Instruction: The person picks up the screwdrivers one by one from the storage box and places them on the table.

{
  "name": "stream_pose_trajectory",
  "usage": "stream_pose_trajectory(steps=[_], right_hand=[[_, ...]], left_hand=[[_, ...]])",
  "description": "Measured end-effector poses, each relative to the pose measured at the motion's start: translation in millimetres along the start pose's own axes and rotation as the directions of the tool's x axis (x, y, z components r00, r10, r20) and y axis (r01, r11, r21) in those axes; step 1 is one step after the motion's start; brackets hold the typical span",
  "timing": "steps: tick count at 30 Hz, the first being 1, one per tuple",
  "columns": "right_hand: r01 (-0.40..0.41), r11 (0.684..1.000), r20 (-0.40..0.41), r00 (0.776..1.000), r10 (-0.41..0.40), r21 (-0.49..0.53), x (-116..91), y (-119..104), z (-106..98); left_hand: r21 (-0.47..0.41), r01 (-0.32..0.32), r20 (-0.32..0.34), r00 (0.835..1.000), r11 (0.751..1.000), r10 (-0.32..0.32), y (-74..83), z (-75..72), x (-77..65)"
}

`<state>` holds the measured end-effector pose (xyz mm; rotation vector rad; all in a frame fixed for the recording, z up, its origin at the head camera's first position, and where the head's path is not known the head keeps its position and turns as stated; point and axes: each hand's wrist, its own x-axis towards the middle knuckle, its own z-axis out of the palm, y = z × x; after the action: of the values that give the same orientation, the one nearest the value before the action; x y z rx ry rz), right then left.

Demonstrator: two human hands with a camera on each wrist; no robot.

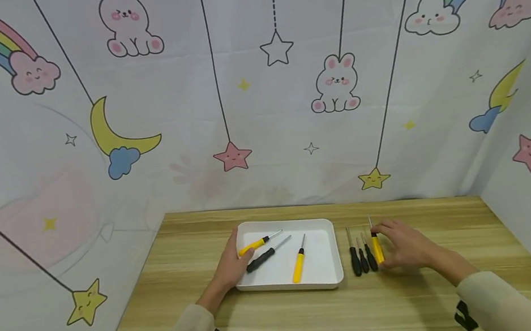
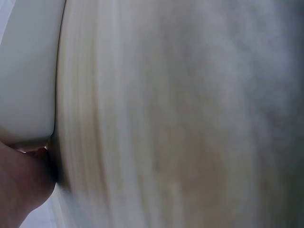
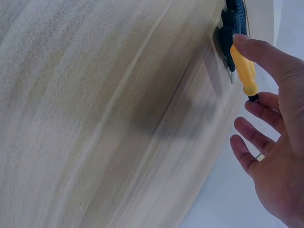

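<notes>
At its left side the white tray [image 1: 322, 254] is gripped by my left hand [image 1: 230, 265], thumb over the rim. In the left wrist view the tray's outer wall [image 2: 28, 71] stands on the wood beside part of that hand [image 2: 21, 185]. Two yellow-handled screwdrivers and a black screwdriver [image 1: 261, 260] lie in the tray. To its right, my right hand [image 1: 404, 248] pinches a yellow screwdriver [image 1: 378, 250] lengthwise, thumb at the handle's end and index finger by the dark collar [image 3: 253, 97]. Its other fingers are loosely bent. Three black screwdrivers [image 1: 364, 263] lie alongside, tips pointing away.
A wood-grain table [image 1: 290, 328] carries everything. White cloth walls [image 1: 261, 103] printed with stars, rabbits and rainbows stand behind the table and at both sides. The table's back edge runs close behind the tray and screwdrivers.
</notes>
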<state>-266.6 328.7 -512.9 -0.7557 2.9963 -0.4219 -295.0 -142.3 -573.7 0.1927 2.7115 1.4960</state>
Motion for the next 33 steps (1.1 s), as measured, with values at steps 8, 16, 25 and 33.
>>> stream_pose_trajectory(steps=[8, 16, 25, 33], right_hand=[[-0.003, 1.0, 0.035, 0.999, 0.003, 0.013, 0.3, 2.1, 2.7], [-0.009, 1.0, 0.056, 0.998, 0.009, 0.011, -2.0, 4.8, 6.8], [-0.014, 1.0, 0.079, 0.997, 0.013, 0.004, -2.3, 5.2, 8.0], [-0.011, 1.0, 0.079, 0.997, 0.009, 0.013, -4.7, 5.8, 9.4]], left_hand=[[0.013, -0.009, -0.003, 1.0, 1.0, 0.009, -2.5, 0.8, 2.1], [0.014, -0.009, -0.004, 1.0, 1.0, 0.009, -1.4, 0.5, 1.3], [0.011, -0.008, -0.003, 1.0, 1.0, 0.008, -0.8, -0.9, 0.5], [0.007, -0.005, 0.0, 1.0, 1.0, 0.005, -0.5, -0.4, 0.9]])
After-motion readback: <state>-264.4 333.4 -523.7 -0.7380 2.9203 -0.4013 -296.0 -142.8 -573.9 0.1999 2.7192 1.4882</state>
